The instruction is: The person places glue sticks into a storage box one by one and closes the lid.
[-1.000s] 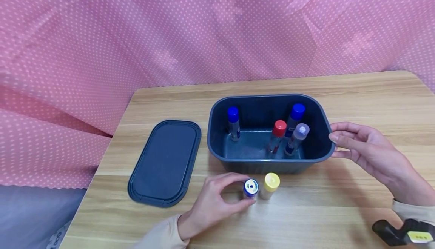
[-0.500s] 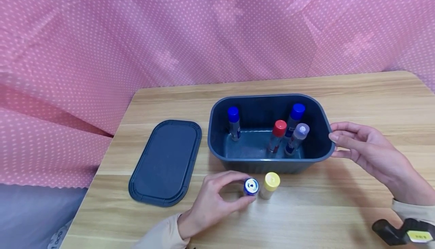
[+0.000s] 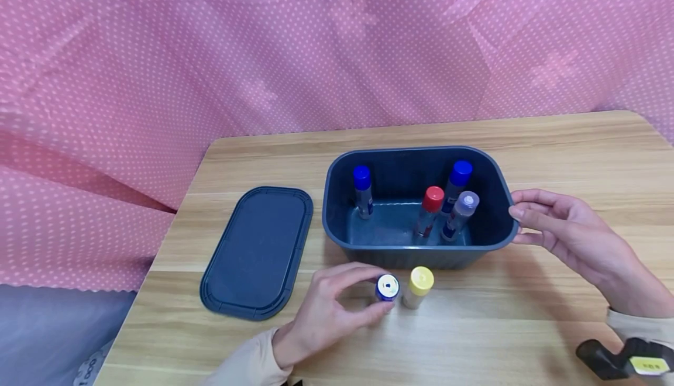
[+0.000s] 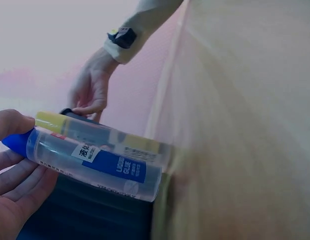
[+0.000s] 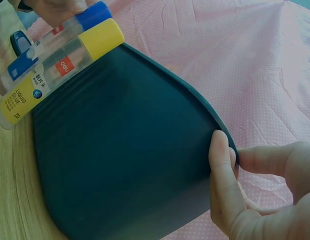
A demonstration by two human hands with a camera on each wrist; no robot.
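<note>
My left hand [image 3: 337, 304] pinches the blue cap of a clear liquid glue bottle [image 4: 100, 162] between thumb and fingers. This bottle stands upright on the table in front of the dark blue bin [image 3: 405, 257]. Just right of it stands a yellow-capped liquid glue bottle [image 5: 60, 65], which no hand touches. At the bin's right end, my right hand [image 3: 574, 231] pinches the rim, with the thumb inside and fingers outside. Inside the bin are two blue-capped glue bottles [image 3: 363, 193], a red-capped one [image 3: 430, 207] and one with a pale violet top [image 3: 460, 215].
A dark blue lid [image 3: 258, 251] lies flat on the wooden table [image 3: 474, 339], left of the bin. Pink dotted cloth [image 3: 337, 52] hangs behind the table and along its left side.
The blue-capped bottle in my left hand has shifted very slightly left, a little farther from the yellow-capped one. My right hand stays on the bin's rim.
</note>
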